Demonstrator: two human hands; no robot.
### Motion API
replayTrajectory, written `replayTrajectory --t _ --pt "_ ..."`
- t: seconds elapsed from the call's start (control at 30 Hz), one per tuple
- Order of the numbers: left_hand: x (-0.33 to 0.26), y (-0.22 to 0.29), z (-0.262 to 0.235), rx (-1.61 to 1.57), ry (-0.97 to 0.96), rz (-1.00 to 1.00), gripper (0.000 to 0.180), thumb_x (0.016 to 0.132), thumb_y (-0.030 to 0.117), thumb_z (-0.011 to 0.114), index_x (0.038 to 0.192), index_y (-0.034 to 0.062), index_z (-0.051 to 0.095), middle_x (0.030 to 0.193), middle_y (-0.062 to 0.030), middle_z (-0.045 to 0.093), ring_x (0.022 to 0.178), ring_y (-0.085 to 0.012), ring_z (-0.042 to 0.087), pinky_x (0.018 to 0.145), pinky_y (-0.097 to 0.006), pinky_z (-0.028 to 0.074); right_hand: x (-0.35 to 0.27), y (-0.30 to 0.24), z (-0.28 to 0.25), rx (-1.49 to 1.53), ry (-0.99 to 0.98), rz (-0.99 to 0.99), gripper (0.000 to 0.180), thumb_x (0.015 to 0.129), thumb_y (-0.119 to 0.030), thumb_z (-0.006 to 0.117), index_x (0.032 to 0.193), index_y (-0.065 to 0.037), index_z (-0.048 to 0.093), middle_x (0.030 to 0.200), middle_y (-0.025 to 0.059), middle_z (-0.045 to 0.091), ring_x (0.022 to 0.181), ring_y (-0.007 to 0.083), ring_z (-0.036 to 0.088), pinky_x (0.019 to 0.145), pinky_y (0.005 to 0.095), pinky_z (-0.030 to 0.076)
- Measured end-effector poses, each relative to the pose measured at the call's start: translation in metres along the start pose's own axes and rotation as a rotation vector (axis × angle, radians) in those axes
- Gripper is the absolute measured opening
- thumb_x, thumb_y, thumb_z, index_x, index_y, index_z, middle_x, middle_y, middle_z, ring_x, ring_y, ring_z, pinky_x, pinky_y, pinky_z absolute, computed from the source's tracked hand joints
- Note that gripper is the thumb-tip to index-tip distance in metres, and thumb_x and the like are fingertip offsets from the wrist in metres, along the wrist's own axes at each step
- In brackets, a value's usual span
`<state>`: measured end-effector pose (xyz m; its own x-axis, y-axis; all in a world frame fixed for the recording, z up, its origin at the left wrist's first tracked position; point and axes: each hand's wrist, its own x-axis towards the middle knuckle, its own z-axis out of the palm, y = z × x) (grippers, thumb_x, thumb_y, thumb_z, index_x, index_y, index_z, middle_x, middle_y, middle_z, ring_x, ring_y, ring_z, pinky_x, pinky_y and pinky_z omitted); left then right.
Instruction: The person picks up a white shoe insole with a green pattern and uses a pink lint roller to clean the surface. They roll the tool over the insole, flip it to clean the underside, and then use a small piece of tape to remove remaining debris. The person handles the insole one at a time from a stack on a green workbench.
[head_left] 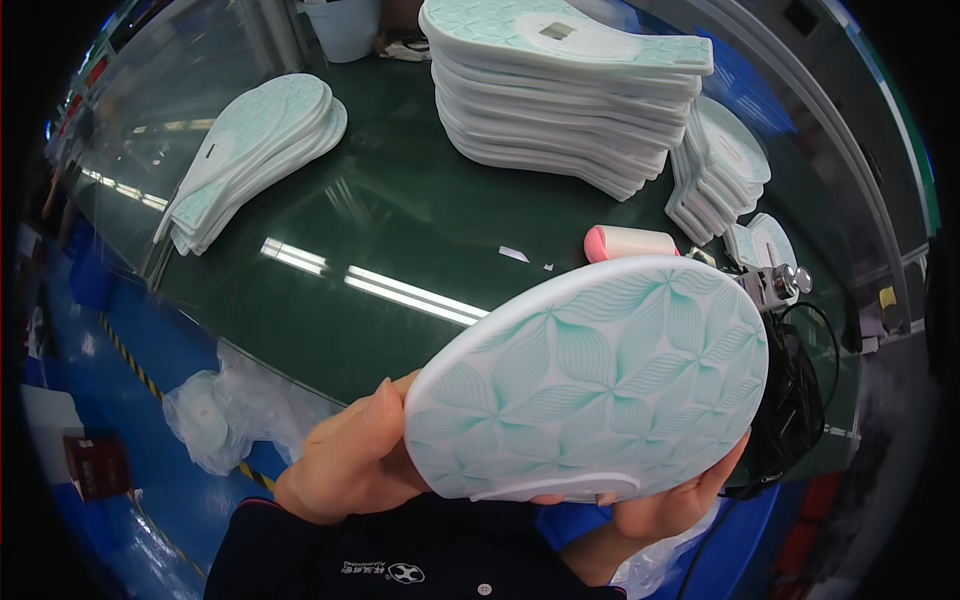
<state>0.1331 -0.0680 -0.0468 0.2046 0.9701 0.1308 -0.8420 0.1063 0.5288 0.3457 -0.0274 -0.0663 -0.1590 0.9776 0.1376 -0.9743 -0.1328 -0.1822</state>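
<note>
Patterned panel, white with teal leaf lines, is held tilted between 2 bare hands, its decorated face up toward our view and its body in front of the person's dark shirt. The left hand is partly closed on the left rim, thumb lying along the edge; the right hand curls under the lower right. We cannot tell how firmly either presses, as most fingers are hidden. Gripping opposite sides probably steadies the broad piece while leaving its pattern uncovered.

Beyond it, on the dark green table, we see a pink-and-white cylinder just past the upper rim, with a metal fitting to its right and a black bag nearer us. Farther out, a tall stack of similar pieces lies with edges roughly matched, likely to save room. A lower stack sits at left, slightly fanned, and a small stack at right, perhaps set apart to separate groups. At lower left, clear plastic wrapping hangs or lies beside the table; we cannot tell which.
</note>
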Motion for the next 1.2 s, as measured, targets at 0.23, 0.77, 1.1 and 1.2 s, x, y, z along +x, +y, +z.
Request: replayTrajectory --t 0.23,0.77,1.1,1.2 --pt "0.006 0.006 0.011 0.22 0.048 -0.06 0.057 0.087 0.038 0.023 0.125 -0.0049 0.02 0.125 -0.0195 0.032 0.113 -0.0305 0.036 0.093 -0.043 0.03 0.001 -0.004 -0.003 -0.137 -0.042 0.09 0.052 0.088 -0.043 0.016 0.13 -0.013 0.018 0.134 0.0096 0.019 0.119 0.0333 0.024 0.093 0.055 0.022" --pt "0.004 0.009 0.013 0.216 0.009 -0.048 0.054 0.088 0.035 0.023 0.12 -0.009 0.024 0.121 -0.0211 0.037 0.106 -0.0312 0.043 0.088 -0.043 0.036 -0.005 -0.004 -0.009 -0.466 0.216 -0.038 0.049 0.089 -0.039 0.02 0.13 -0.011 0.019 0.135 0.0082 0.018 0.121 0.0286 0.022 0.098 0.0491 0.018" --pt "0.007 0.005 0.006 0.18 0.037 -0.025 0.057 0.088 0.038 0.017 0.124 -0.0069 0.018 0.125 -0.022 0.03 0.112 -0.0329 0.037 0.091 -0.046 0.033 -0.008 0.003 -0.008 -0.083 0.029 -0.17 0.052 0.088 -0.039 0.02 0.13 -0.008 0.016 0.134 0.0098 0.019 0.12 0.0279 0.025 0.097 0.0442 0.024" --pt "0.008 0.006 0.006 0.194 0.036 -0.022 0.058 0.088 0.038 0.018 0.125 -0.0061 0.016 0.126 -0.0217 0.029 0.113 -0.0331 0.035 0.092 -0.047 0.032 -0.009 -0.001 -0.015 -0.709 -0.093 -0.278 0.053 0.088 -0.04 0.021 0.129 -0.007 0.015 0.134 0.0101 0.019 0.12 0.0286 0.025 0.096 0.0439 0.025"
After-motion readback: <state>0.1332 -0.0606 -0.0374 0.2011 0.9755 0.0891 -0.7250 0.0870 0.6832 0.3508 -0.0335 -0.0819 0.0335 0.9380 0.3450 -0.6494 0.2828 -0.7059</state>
